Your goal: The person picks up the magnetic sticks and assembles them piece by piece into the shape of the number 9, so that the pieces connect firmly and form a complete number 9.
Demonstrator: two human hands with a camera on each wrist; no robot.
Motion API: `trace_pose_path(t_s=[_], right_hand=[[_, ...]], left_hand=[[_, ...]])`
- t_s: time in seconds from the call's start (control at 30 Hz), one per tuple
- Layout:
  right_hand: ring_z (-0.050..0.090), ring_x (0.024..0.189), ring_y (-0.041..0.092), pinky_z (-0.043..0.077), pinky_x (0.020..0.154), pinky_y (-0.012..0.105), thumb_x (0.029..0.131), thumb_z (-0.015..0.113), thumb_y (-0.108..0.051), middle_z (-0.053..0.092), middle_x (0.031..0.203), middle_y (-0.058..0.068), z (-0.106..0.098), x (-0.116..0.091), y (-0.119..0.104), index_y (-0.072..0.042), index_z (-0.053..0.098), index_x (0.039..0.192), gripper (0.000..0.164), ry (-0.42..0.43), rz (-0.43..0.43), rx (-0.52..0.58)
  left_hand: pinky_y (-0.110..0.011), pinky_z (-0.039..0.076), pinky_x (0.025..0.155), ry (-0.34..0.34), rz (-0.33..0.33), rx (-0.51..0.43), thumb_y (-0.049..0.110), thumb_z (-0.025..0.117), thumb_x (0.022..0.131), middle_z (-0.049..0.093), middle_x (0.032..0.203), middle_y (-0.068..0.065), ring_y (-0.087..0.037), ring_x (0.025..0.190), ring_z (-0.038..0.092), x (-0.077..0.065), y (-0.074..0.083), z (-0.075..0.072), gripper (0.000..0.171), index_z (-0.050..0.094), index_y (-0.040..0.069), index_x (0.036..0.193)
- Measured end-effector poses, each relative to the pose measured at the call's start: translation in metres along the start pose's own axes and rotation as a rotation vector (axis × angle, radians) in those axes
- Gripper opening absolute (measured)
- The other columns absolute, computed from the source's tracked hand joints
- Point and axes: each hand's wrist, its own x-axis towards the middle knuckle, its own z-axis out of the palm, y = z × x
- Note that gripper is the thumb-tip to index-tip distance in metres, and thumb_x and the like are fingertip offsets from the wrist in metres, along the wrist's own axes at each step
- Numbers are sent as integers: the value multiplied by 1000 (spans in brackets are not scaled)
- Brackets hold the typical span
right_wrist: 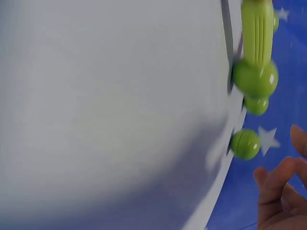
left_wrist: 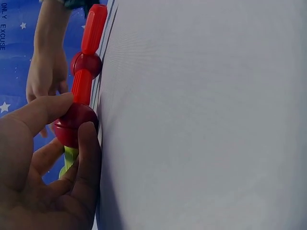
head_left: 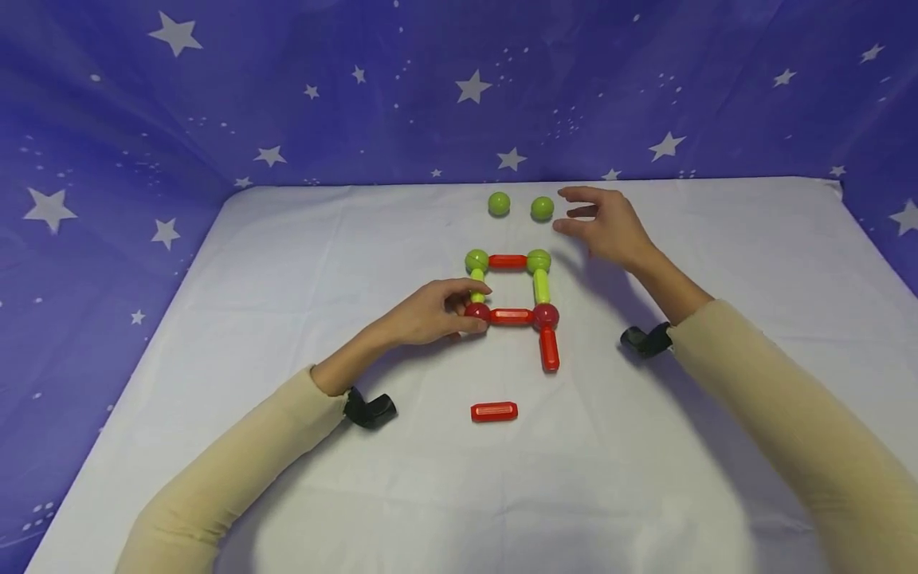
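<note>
My left hand (head_left: 433,312) holds a dark red ball (left_wrist: 72,127) between thumb and fingers, at the near left corner of a square of toy balls and rods. Red rods (head_left: 511,317) form its near and far sides, and light green rods (head_left: 541,287) the other sides. Green balls (head_left: 539,261) mark the far corners. From the second dark red ball (head_left: 546,316), at the near right corner, another red rod (head_left: 549,349) sticks out towards me. My right hand (head_left: 606,227), fingers parted and holding nothing, is just right of a loose green ball (head_left: 542,208).
A second loose green ball (head_left: 499,203) lies left of the first, near the table's back edge. Nearer me, a loose red rod (head_left: 494,411) rests on the white cloth (head_left: 430,486). Behind the table hangs a blue star-patterned curtain (head_left: 402,119). Black straps show at both sleeves.
</note>
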Motion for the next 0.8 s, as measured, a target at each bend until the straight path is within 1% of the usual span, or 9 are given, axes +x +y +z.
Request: trace_pose_path(t_s=[0.03, 0.17, 0.2, 0.33, 0.47, 0.53, 0.63, 0.7, 0.8], right_hand=[[55, 124, 32, 49, 57, 20, 93, 70, -16, 51, 143, 15, -1, 6, 1, -5, 53, 142, 53, -11, 16, 1], [51, 129, 31, 48, 60, 19, 93, 70, -19, 47, 147, 15, 1, 26, 6, -6, 48, 145, 58, -49, 73, -11], [51, 129, 31, 48, 58, 21, 93, 70, -19, 47, 147, 15, 1, 30, 6, -6, 48, 146, 59, -59, 88, -12], [49, 130, 32, 47, 54, 22, 93, 70, -20, 46, 147, 17, 4, 40, 10, -6, 45, 147, 61, -87, 126, -15], [49, 130, 30, 46, 52, 23, 93, 70, -21, 45, 148, 15, 5, 45, 13, -8, 45, 148, 62, -103, 142, -4], [52, 126, 29, 46, 53, 23, 93, 70, -21, 46, 148, 14, 6, 46, 14, -9, 45, 148, 62, -107, 140, 3], [57, 114, 29, 46, 52, 23, 93, 71, -22, 48, 146, 15, 9, 48, 16, -9, 47, 147, 60, -107, 129, 6], [60, 101, 28, 45, 52, 23, 92, 71, -22, 50, 143, 17, 12, 49, 17, -8, 50, 145, 59, -99, 123, 0], [62, 91, 28, 46, 51, 23, 92, 71, -20, 55, 139, 18, 15, 51, 19, -6, 54, 141, 53, -79, 119, -13]], left_hand=[[-30, 51, 72, 2, 4, 11, 23, 76, 88, 57, 103, -7, -21, 90, 54, 0, 0, 0, 50, 58, 11, 134], [-31, 46, 76, 9, 13, 43, 24, 76, 88, 57, 102, -6, -20, 93, 52, 2, 0, -1, 50, 59, 12, 133], [-31, 46, 77, 10, 13, 46, 24, 76, 88, 57, 102, -6, -20, 93, 52, 2, 0, -1, 50, 59, 12, 133], [-31, 46, 76, 11, 22, 45, 24, 76, 88, 58, 102, -6, -20, 92, 52, 2, -1, -1, 50, 59, 11, 133], [-31, 46, 75, 8, 30, 39, 24, 76, 88, 58, 101, -6, -20, 91, 52, 2, -1, -1, 51, 59, 11, 134], [-31, 46, 75, 8, 31, 39, 24, 76, 88, 58, 101, -6, -20, 91, 53, 2, -1, -1, 51, 59, 11, 134], [-31, 46, 75, 8, 29, 42, 24, 75, 88, 58, 101, -5, -20, 91, 53, 1, -1, -1, 51, 59, 11, 134], [-31, 46, 74, 6, 28, 37, 24, 76, 88, 58, 101, -6, -20, 91, 53, 1, -1, -1, 51, 59, 10, 134], [-31, 47, 73, 6, 27, 29, 24, 76, 88, 58, 101, -6, -20, 90, 53, 1, -2, -1, 50, 59, 11, 133]])
